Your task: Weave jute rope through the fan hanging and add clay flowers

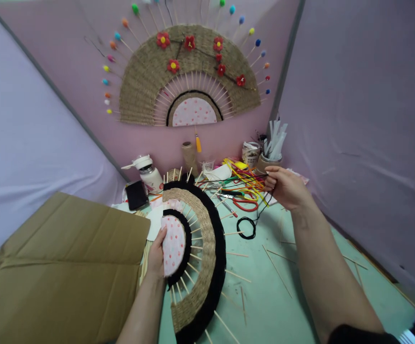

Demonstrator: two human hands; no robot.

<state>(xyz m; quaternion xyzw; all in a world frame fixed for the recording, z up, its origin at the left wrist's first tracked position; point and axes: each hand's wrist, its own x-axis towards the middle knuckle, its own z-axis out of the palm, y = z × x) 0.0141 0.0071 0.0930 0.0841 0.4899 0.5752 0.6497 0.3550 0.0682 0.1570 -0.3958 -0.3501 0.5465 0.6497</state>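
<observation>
My left hand (pixel 157 255) grips a half-round woven fan (pixel 205 234) by its pink dotted center, thumb on the front face. Thin wooden sticks radiate through the fan, which has a tan woven band and black bands inside and outside it. Out to the right, my right hand (pixel 288 186) pinches a black cord (pixel 243 180), pulled taut toward the fan's upper edge. The cord's slack hangs below that hand and runs to a small black coil (pixel 246 228) on the table.
A finished-looking fan with red flowers (pixel 200 57) hangs on the back wall. Cardboard (pixel 74 267) lies at left. Behind the fan are a white bottle (pixel 150 174), a black box-like object (pixel 136 195), red-handled scissors (pixel 245 204) and colored strands (pixel 254 186). Loose sticks (pixel 277 270) lie at right.
</observation>
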